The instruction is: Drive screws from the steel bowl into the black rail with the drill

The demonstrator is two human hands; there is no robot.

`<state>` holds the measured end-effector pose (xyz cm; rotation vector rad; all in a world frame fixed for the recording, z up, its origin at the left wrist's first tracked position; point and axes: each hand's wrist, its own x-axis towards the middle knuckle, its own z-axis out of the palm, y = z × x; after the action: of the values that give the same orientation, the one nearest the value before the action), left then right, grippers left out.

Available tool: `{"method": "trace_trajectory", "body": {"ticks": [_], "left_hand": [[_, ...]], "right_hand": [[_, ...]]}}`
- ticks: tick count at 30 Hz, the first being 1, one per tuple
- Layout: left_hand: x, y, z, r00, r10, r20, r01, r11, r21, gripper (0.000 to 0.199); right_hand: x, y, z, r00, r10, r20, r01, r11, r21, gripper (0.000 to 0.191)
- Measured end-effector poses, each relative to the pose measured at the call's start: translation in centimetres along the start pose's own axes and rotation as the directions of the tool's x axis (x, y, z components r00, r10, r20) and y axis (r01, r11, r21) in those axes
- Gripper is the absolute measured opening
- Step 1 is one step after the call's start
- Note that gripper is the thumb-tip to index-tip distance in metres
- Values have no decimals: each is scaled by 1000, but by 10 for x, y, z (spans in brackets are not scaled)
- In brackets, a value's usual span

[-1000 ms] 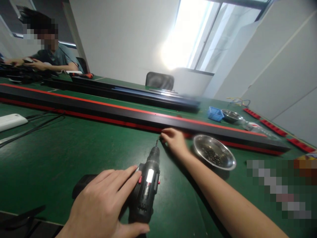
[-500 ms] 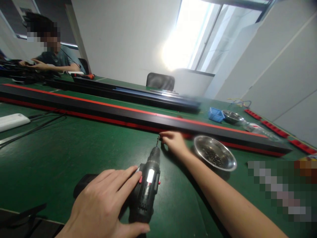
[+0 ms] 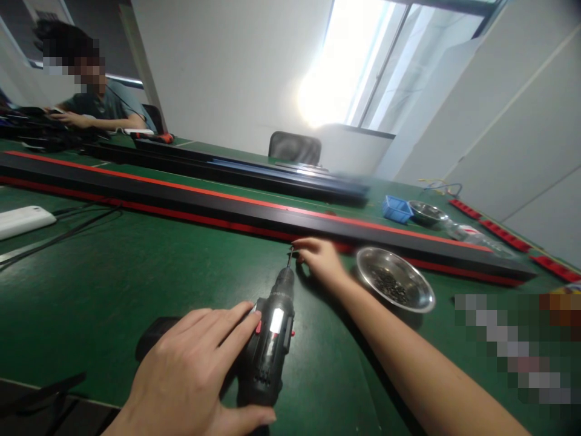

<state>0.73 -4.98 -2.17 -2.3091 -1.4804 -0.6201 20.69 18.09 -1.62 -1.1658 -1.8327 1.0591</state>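
My left hand is wrapped around a black cordless drill that lies on its side, its bit pointing away from me. At the tip of the bit, my right hand has thumb and fingers pinched together. Whatever is between those fingertips is too small to make out. Just beyond the bit runs a long black bar with red edges, stretching across the table. A steel bowl of small dark screws stands to the right of my right wrist.
Behind the long bar lie more dark bars. A blue bin and a second steel bowl stand at the back right. A white power strip with black cables is at left. Across the table sits a person.
Hardly anything differs. Both hands and the drill keep their places at the bar's near side; the person across the table has shifted their hands slightly.
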Motion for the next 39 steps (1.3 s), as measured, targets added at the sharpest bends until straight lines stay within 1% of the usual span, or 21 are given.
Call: {"method": "trace_trajectory", "body": {"ticks": [3, 9, 12, 15, 18, 20, 22, 24, 25, 27, 29, 31, 32, 34, 36, 39], "left_hand": [[0, 1, 0, 1000, -3, 1, 3, 1000, 2, 88], [1, 2, 0, 999, -32, 9, 32, 999, -1, 88], [4, 3, -1, 996, -70, 55, 70, 998, 7, 93], [6, 6, -2, 987, -113, 115, 112, 994, 18, 101], [9, 7, -2, 982, -138, 133, 136, 990, 22, 103], [13, 6, -2, 980, -145, 139, 144, 989, 16, 103], [19, 1, -1, 979, -138, 152, 139, 990, 6, 103], [25, -4, 0, 977, -127, 174, 129, 992, 0, 101], [28, -6, 1, 975, -123, 187, 126, 992, -2, 101], [34, -9, 2, 970, -120, 211, 123, 992, -2, 100], [38, -11, 4, 968, -119, 221, 122, 993, 1, 99], [40, -11, 6, 967, -123, 223, 125, 992, 8, 99], [41, -11, 6, 966, -124, 225, 125, 992, 11, 99], [42, -12, 6, 965, -123, 232, 123, 992, 15, 99], [43, -14, 6, 964, -115, 239, 114, 993, 17, 100], [44, -17, 6, 964, -105, 243, 103, 994, 21, 100]], "right_hand": [[0, 1, 0, 1000, -10, 15, 10, 1000, 25, 36], [1, 4, -1, 999, -8, 38, 6, 999, 43, 31], [0, 6, 0, 1000, 0, 31, -1, 999, 38, 30], [-2, 7, 2, 1000, -7, 13, 7, 1000, 0, 29], [-4, 0, -4, 998, -63, -16, 60, 990, -128, 29], [-7, -12, -17, 992, -121, -31, 109, 960, -260, 26], [-14, -27, -38, 992, -129, -9, 116, 919, -377, 23], [-23, -38, -64, 999, -30, 31, 41, 879, -475, 31], [-29, -40, -78, 999, 31, 21, -16, 853, -522, 37], [-39, -36, -103, 991, 129, -35, -124, 789, -602, 44], [-47, -25, -121, 976, 177, -129, -218, 728, -650, 45], [-51, -10, -133, 956, 212, -202, -292, 678, -674, 43], [-51, -3, -136, 950, 229, -211, -311, 659, -685, 42], [-51, 8, -140, 948, 262, -179, -309, 628, -715, 40], [-50, 14, -143, 947, 279, -157, -298, 593, -748, 36], [-52, 16, -148, 936, 278, -215, -336, 526, -781, 29]]}}
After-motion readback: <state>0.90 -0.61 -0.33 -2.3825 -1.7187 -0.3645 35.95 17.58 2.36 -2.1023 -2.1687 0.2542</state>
